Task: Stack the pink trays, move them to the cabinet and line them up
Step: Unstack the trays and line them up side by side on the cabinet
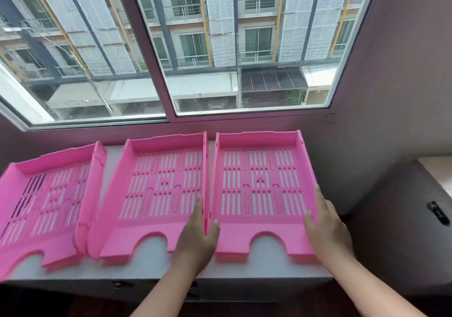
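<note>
Three pink slotted trays lie side by side on the white cabinet top under the window. The right tray sits between my hands. My left hand grips the tray's left wall, thumb inside it and fingers in the gap beside the middle tray. My right hand holds the right wall near the front corner, thumb on the tray floor. The left tray lies at an angle, and its right edge touches or overlaps the middle tray.
A large window runs along the back, just behind the trays. A dark wall closes the right side. A lower dark cabinet with a latch stands to the right. Dark cabinet doors sit below the front edge.
</note>
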Demonstrator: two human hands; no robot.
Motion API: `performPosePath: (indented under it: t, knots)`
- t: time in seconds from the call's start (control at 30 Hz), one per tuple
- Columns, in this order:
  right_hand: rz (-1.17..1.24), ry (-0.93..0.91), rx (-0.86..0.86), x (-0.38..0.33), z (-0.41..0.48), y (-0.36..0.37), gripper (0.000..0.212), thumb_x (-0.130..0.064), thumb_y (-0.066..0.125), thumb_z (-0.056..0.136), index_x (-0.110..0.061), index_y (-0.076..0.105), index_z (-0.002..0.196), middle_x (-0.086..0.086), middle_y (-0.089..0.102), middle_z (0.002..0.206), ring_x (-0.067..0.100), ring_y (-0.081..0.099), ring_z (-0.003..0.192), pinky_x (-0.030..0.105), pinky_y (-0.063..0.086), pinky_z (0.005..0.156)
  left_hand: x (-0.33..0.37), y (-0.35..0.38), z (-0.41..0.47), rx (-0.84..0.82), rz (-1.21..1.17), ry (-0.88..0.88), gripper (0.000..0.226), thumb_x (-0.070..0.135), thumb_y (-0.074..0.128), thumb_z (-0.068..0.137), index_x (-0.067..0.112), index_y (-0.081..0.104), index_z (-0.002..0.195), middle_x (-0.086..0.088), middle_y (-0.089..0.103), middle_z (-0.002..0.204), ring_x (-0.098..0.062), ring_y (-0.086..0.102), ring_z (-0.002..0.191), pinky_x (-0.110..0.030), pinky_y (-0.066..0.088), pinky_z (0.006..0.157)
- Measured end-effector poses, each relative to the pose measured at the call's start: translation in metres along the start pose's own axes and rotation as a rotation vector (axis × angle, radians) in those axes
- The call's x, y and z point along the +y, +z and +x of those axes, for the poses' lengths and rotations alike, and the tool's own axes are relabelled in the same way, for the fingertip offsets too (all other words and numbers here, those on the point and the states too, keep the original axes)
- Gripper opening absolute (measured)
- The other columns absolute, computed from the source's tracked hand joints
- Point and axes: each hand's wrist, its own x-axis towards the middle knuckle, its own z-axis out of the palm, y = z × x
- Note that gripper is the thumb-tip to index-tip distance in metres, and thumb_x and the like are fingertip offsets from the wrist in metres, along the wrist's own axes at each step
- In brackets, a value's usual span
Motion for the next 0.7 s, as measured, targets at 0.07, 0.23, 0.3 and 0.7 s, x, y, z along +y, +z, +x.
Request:
performPosePath:
  t: [0.07,0.23,0.3,0.7]
  knots:
    - [-0.009,-0.007,-0.004,-0.005,0.005,-0.001,0.07,-0.016,0.048,0.097,-0.025,0.015,0.158,0.004,0.056,0.113,0.017,0.055,0.06,0.029,0.044,0.046,-0.001,0.002,0.003,-0.012,0.016,-0.03,0.075,0.036,0.045,0.096,0.031,-0.001,0.154,-0.008,0.037,0.155,-0.03,0.055,0.123,-0.039,0.048,0.098]
    - [-0.031,-0.023,-0.011,-0.015,0.024,0.002,0.068,-0.013,0.044,0.097,-0.025,0.014,0.157,0.004,0.055,0.103,0.022,0.057,0.065,0.034,0.046,0.052,-0.006,0.004,0.019,-0.011,0.051,-0.034,0.07,0.037,0.038,0.097,0.03,0.0,0.155,-0.003,0.068,0.111,0.011,0.053,0.056,-0.014,0.047,0.044]
    - [-0.034,-0.024,-0.001,-0.017,0.031,0.005,0.069,-0.011,0.043,0.097,-0.024,0.015,0.158,0.004,0.053,0.097,0.021,0.054,0.062,0.031,0.041,0.05,-0.005,0.002,0.029,0.004,0.056,-0.023,0.068,0.038,0.038,0.098,0.028,0.003,0.155,0.01,0.064,0.096,0.009,0.049,0.055,-0.011,0.046,0.046]
    - [-0.221,-0.055,-0.014,-0.023,0.045,0.005,0.074,-0.026,0.053,0.093,-0.017,0.015,0.156,0.011,0.049,0.131,0.028,0.061,0.099,0.04,0.053,0.072,0.002,0.002,0.045,0.039,0.084,-0.05,0.07,0.045,0.043,0.098,0.022,0.009,0.155,-0.006,0.044,0.149,-0.02,0.051,0.128,-0.033,0.043,0.101]
